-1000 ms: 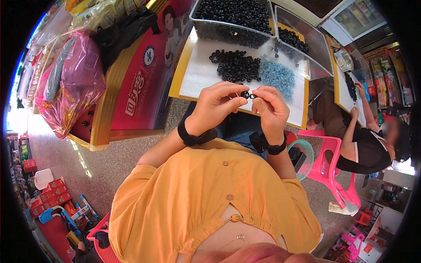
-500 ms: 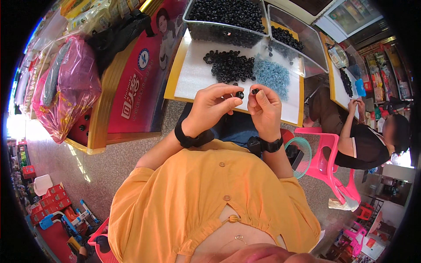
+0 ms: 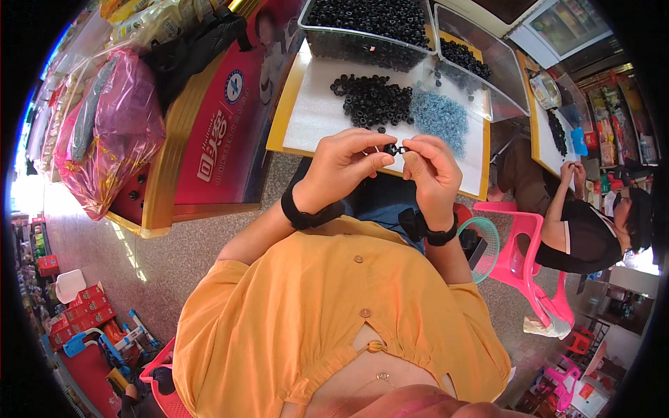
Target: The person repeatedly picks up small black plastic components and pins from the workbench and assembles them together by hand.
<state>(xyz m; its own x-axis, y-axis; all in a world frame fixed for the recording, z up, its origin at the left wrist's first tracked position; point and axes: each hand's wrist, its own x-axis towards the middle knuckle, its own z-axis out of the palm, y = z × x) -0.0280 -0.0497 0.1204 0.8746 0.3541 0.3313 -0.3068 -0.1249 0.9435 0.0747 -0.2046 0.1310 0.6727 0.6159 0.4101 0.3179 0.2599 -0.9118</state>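
Note:
My left hand (image 3: 336,167) pinches a small round black part (image 3: 390,149) between thumb and fingers. Against it, my right hand (image 3: 433,171) pinches a smaller black piece (image 3: 402,150); the fingers hide much of both. The two pieces seem to touch, but I cannot tell whether they are joined. Just beyond my hands, a heap of black ring-shaped parts (image 3: 376,101) lies beside a heap of small pale-blue translucent pieces (image 3: 440,117). Both rest on a white board (image 3: 306,115) with a yellow edge.
Clear bins, a full one (image 3: 369,52) and another (image 3: 488,76), hold black parts at the far side. A pink-red counter (image 3: 223,139) with a purple bag (image 3: 118,132) stands left. At right are a green basket (image 3: 488,244), a pink chair (image 3: 519,244) and a person (image 3: 582,233) at another board.
My hands have come together, bringing the right hand's small piece up against the black part in the left. The view has shifted slightly.

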